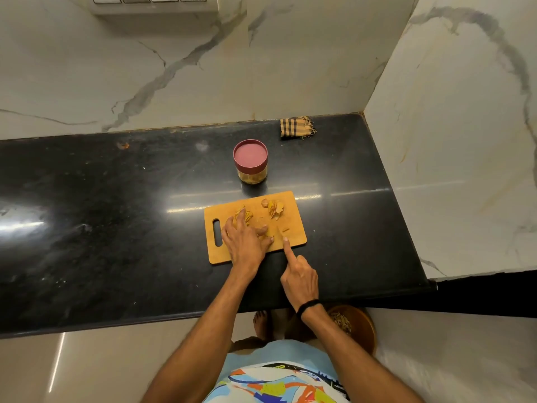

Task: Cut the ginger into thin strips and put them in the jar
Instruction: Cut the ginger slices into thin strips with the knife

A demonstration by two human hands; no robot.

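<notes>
Two heaps of pale yellow ginger slices (274,210) lie on the cutting board (293,228); the left hand (244,242) presses a piece with spread fingers, the right hand (299,279) grips a knife (280,231), forefinger along its back

Head view, steeply downward over countertop (116,228) (wide-angle); facing marble wall (174,68)
</notes>
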